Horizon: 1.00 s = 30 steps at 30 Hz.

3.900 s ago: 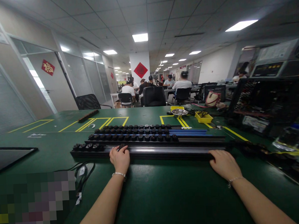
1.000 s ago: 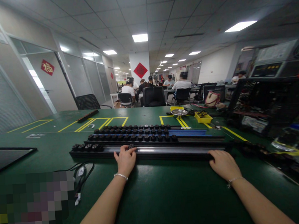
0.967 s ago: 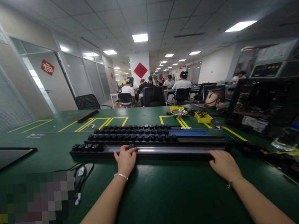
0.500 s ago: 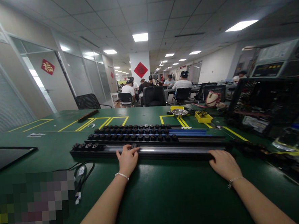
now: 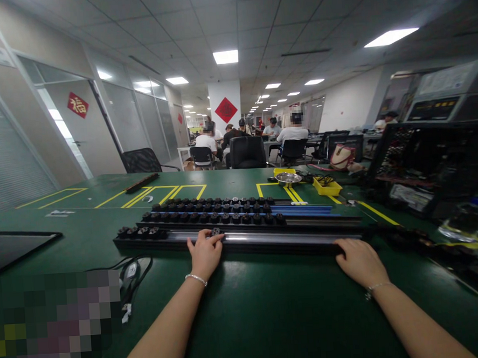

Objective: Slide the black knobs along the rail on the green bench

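Observation:
A long black rail [image 5: 267,238] with a shiny channel lies crosswise in front of me on the green table. At its left end several small round black parts [image 5: 144,233] sit in a row. My left hand [image 5: 205,253] is closed around one more round black part [image 5: 216,231] on the rail, right of that row and apart from it. My right hand [image 5: 359,261] grips the rail's right end, its fingertips hidden over the far side. Behind it lie similar rails with rows of the same black parts [image 5: 225,218], one with a blue strip [image 5: 317,211].
A metal bowl [image 5: 288,178] and a yellow bin [image 5: 326,186] stand at the back right, near an open black equipment case [image 5: 419,157]. Cables [image 5: 134,282] lie at left, beside a dark flat panel [image 5: 16,246]. People sit at desks beyond.
The view has shifted very slightly. Both hands keep their places on the rail, and the round black part stays under my left fingers.

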Each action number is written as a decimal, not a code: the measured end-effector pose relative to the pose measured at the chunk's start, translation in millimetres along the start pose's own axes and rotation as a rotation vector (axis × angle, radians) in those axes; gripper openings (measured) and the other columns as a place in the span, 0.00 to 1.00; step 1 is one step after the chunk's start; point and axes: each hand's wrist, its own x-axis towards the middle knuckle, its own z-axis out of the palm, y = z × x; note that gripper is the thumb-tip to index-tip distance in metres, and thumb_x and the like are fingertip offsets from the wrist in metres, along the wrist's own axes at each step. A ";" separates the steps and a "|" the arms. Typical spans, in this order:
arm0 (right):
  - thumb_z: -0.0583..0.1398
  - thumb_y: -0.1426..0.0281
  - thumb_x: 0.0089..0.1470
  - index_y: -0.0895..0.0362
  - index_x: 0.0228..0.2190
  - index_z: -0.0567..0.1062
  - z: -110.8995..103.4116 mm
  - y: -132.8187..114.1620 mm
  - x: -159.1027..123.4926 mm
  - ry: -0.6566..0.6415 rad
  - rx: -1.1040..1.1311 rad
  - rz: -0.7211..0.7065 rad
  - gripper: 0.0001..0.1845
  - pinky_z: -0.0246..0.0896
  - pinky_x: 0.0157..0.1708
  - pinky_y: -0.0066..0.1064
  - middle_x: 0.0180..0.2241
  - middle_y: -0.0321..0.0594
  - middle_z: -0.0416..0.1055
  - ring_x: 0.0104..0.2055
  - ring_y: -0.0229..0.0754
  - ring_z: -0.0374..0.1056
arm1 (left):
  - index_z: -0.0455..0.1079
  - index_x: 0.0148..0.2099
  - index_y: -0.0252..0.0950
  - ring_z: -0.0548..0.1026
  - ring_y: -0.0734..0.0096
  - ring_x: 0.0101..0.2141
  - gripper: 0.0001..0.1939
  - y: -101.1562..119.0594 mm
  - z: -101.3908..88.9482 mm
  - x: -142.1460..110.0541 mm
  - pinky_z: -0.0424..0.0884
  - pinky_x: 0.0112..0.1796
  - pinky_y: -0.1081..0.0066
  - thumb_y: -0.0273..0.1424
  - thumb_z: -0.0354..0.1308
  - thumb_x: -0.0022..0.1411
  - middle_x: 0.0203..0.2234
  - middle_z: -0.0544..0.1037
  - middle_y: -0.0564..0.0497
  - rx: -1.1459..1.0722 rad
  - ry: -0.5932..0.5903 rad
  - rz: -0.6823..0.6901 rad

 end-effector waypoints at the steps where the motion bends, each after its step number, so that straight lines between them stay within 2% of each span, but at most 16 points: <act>1: 0.51 0.72 0.46 0.58 0.38 0.74 0.2 0.2 -0.1 0.001 0.005 0.002 0.17 0.56 0.47 0.38 0.39 0.45 0.73 0.44 0.46 0.66 | 0.75 0.40 0.51 0.68 0.64 0.47 0.14 -0.2 0.2 0.1 0.41 0.55 0.41 0.30 0.50 0.57 0.45 0.68 0.50 0.001 -0.001 0.000; 12: 0.51 0.71 0.47 0.58 0.38 0.74 0.2 0.8 0.7 -0.032 0.035 0.013 0.17 0.54 0.47 0.39 0.39 0.44 0.73 0.45 0.46 0.65 | 0.74 0.40 0.51 0.69 0.65 0.45 0.14 2.9 -1.7 -1.3 0.39 0.55 0.41 0.30 0.50 0.57 0.46 0.68 0.51 0.000 -0.024 0.011; 30: 0.51 0.72 0.46 0.58 0.37 0.74 0.0 -0.4 -0.2 -0.010 0.013 0.004 0.17 0.54 0.48 0.38 0.39 0.45 0.73 0.44 0.46 0.65 | 0.74 0.41 0.52 0.69 0.65 0.45 0.14 5.2 -1.3 -2.4 0.41 0.55 0.40 0.31 0.51 0.57 0.46 0.68 0.50 0.022 -0.043 0.066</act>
